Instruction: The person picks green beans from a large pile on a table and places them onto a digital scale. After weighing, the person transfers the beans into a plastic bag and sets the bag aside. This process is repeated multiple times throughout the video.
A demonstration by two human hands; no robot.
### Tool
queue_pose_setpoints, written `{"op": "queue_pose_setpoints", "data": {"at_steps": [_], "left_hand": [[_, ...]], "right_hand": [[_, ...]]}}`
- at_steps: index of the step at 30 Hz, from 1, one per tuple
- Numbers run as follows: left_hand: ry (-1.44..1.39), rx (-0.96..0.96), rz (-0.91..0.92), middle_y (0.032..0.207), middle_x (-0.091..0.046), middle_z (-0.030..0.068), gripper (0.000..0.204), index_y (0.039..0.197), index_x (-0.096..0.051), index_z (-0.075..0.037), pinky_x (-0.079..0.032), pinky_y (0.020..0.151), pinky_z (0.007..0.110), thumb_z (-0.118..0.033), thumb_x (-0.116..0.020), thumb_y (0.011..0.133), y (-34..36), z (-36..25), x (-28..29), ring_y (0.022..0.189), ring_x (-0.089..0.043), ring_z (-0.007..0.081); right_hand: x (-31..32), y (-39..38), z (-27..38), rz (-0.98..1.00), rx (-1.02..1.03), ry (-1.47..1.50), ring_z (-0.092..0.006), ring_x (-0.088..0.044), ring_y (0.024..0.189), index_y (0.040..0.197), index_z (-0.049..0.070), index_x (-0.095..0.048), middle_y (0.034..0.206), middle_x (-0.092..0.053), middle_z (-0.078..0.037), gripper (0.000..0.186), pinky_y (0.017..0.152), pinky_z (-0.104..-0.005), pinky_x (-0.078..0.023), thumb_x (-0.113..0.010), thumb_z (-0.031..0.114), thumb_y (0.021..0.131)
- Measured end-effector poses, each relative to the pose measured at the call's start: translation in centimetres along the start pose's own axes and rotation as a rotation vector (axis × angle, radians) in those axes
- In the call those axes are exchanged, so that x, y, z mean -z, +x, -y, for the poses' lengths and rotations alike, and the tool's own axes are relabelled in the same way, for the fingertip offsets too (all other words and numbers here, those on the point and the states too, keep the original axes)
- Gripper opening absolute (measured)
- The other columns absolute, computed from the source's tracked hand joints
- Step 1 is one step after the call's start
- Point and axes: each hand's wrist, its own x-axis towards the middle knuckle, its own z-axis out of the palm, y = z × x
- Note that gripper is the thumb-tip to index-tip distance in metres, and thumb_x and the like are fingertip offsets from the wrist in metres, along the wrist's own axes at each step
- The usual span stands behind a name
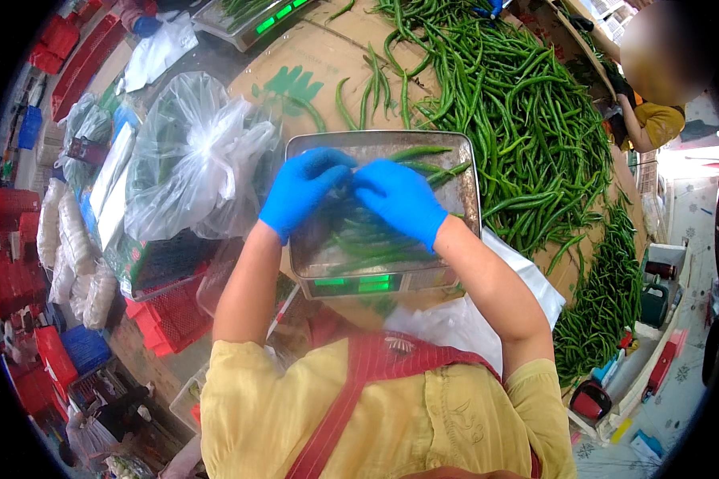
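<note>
Both of my hands wear blue gloves and meet above the metal tray of a weighing scale (299,239). My left hand (303,190) and my right hand (401,199) are closed, fingertips pinched close together at what looks like the edge of a clear plastic bag (327,211). Through that hazy film, long green chilies (375,243) show in the tray. A few more chilies (423,152) lie uncovered at the tray's upper right. My fingers hide part of the bag's edge. Green digits glow on the scale's front display (351,284).
A big heap of green chilies (519,136) covers the cardboard-topped table at right. Clear plastic bags (196,160) pile up at left, above a red crate (164,319). Another scale (248,24) stands at the far left. A co-worker's arm (633,124) reaches in at far right.
</note>
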Motion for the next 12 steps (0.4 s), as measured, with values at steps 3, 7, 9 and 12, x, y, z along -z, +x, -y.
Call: {"op": "queue_pose_setpoints", "data": {"at_steps": [3,7,9,12], "left_hand": [[-0.025,0.019,-0.077,0.102,-0.068,0.0077,0.02,0.109,-0.066,0.0,-0.05,0.082,0.028,-0.013,-0.058,0.095,-1.8,1.4,0.8,0.092,-0.062,0.014],[-0.204,0.079,-0.139,0.106,-0.068,0.0086,0.024,0.113,-0.064,0.001,-0.05,0.082,0.029,-0.014,-0.055,0.097,-3.7,1.6,1.0,0.093,-0.063,0.0157],[-0.157,0.024,-0.2,0.108,-0.067,0.0097,0.026,0.117,-0.063,0.002,-0.05,0.082,0.03,-0.013,-0.055,0.097,-3.4,1.9,0.5,0.093,-0.063,0.0168],[-0.011,-0.007,-0.308,0.118,-0.065,0.0125,0.036,0.127,-0.058,0.0,-0.05,0.09,0.033,-0.016,-0.059,0.094,-1.5,4.6,2.1,0.1,-0.063,0.0186]], "right_hand": [[-0.2,-0.4,0.4,0.004,0.01,0.04,-0.0362,-0.06,0.092,0.1,0.012,-0.065,0.099,-0.061,-0.014,0.015,0.079,-0.0456,-0.049,-0.061,0.019,0.087],[-0.1,-1.1,1.0,-0.071,0.057,0.034,-0.037,-0.06,0.093,0.101,0.01,-0.065,0.1,-0.062,-0.015,0.017,0.081,-0.0449,-0.049,-0.061,0.018,0.087],[0.7,-1.9,1.1,-0.136,0.112,0.03,-0.0372,-0.06,0.095,0.102,0.008,-0.065,0.101,-0.063,-0.016,0.019,0.082,-0.0447,-0.05,-0.061,0.018,0.087],[4.8,-6.3,0.0,-0.284,0.082,-0.073,-0.0371,-0.061,0.097,0.104,0.008,-0.066,0.102,-0.064,-0.017,0.02,0.084,-0.0448,-0.05,-0.062,0.017,0.086]]}}
